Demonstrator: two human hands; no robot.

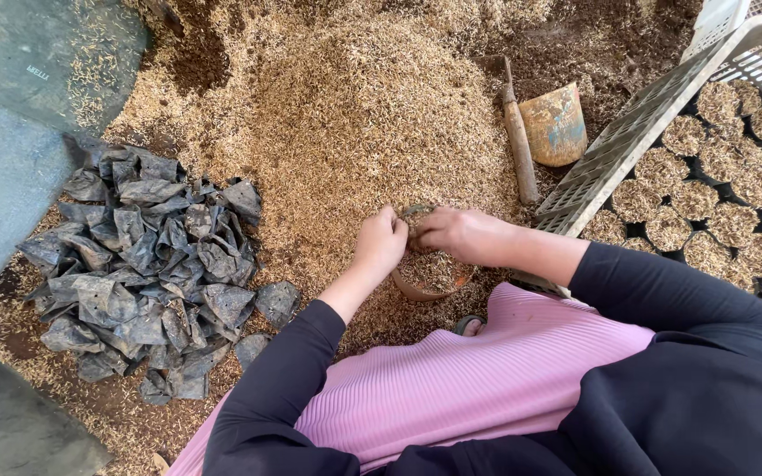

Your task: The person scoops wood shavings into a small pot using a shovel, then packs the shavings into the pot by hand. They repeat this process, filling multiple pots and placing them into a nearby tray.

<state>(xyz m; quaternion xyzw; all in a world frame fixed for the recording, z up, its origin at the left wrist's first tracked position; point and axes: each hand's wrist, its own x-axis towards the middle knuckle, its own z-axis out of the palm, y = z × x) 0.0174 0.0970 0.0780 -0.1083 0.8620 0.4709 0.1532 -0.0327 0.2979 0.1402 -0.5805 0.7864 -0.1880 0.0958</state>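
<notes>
My left hand (381, 242) and my right hand (460, 234) meet over a small round brown pot (429, 284) filled with rice husk mix. Both hands pinch the rim of a small dark bag (416, 211) held between them just above the pot. The bag is mostly hidden by my fingers. A big heap of husk and soil (354, 115) spreads out in front of my hands.
A pile of crumpled black nursery bags (147, 264) lies to the left. A hand trowel (540, 132) rests on the heap at upper right. A grey plastic crate (628, 141) holding several filled bags (716, 194) stands at right. Grey sheeting (11, 159) borders the left.
</notes>
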